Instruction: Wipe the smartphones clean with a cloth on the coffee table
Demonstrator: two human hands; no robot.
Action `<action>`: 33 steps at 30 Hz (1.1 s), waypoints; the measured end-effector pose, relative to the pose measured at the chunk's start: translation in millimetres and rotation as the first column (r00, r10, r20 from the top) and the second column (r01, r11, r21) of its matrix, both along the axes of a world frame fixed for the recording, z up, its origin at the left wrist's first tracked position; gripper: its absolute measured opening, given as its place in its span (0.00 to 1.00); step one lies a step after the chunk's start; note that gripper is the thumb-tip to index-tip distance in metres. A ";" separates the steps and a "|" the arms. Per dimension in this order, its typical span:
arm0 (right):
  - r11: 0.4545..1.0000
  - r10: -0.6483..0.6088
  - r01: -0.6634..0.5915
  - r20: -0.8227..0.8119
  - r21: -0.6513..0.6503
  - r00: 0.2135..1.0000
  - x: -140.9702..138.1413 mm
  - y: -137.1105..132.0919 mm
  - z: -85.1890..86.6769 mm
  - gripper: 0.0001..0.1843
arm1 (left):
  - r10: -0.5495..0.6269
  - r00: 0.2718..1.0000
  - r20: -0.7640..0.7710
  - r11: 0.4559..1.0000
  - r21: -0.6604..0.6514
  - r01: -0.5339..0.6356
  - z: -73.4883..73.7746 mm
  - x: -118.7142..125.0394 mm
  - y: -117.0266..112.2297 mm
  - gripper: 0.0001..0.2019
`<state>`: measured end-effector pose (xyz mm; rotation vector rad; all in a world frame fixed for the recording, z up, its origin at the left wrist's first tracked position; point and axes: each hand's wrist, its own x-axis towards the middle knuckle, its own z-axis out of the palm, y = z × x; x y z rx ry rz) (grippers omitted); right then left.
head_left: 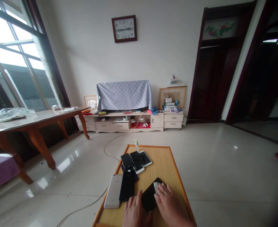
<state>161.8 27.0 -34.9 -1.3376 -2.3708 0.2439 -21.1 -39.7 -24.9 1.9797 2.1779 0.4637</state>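
A black smartphone (150,199) lies aslant on the low wooden table (157,160). My left hand (134,212) is closed at its lower left edge, fingers and thumb against the phone. Under the fingers of my right hand (168,201) a small white wipe (156,186) is pressed on the phone's upper part; most of it is hidden. To the left lie a white phone (112,192) and a black phone (127,186), side by side. Beyond them several more phones overlap, among them a dark one (136,160) and a white-framed one (145,158).
A small clear bottle (136,145) stands at the table's far edge. A cable (89,206) runs over the tiled floor. Farther off are a TV cabinet (112,126) with a cloth-covered set (124,94), and a larger table (42,118) by the window.
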 end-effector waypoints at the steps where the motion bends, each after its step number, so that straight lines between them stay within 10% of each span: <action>1: 0.998 0.060 -0.060 0.002 -0.006 0.998 -4.6 -5.8 -4.6 0.27 | -0.001 1.000 0.000 1.000 -0.011 0.001 -1.8 -1.2 0.9 0.39; 6: 0.947 0.319 -0.319 -0.002 -0.044 0.948 -16.0 -22.6 -17.8 0.24 | -0.017 1.000 -0.011 0.998 -0.064 0.016 -6.8 -5.5 4.2 0.37; 14: 0.999 -0.015 0.016 -0.037 0.045 0.999 24.7 0.7 -8.9 0.26 | 0.016 1.000 -0.023 0.999 -0.051 -0.018 -4.2 -0.9 3.7 0.38; 21: 0.904 0.313 -0.310 0.039 0.294 0.949 4.8 -9.1 -50.0 0.18 | 0.006 1.000 -0.013 0.984 -0.179 -0.008 -9.6 -6.2 11.0 0.39; 28: 0.923 0.039 -0.041 0.012 0.383 0.999 31.2 4.7 -23.9 0.20 | 0.029 0.999 -0.031 0.986 -0.166 -0.033 -3.5 -1.4 10.4 0.41; 33: 0.748 0.198 -0.225 0.115 0.625 0.974 6.5 -3.6 -52.0 0.17 | 0.009 1.000 0.014 0.990 -0.139 -0.007 -22.2 -9.6 12.4 0.40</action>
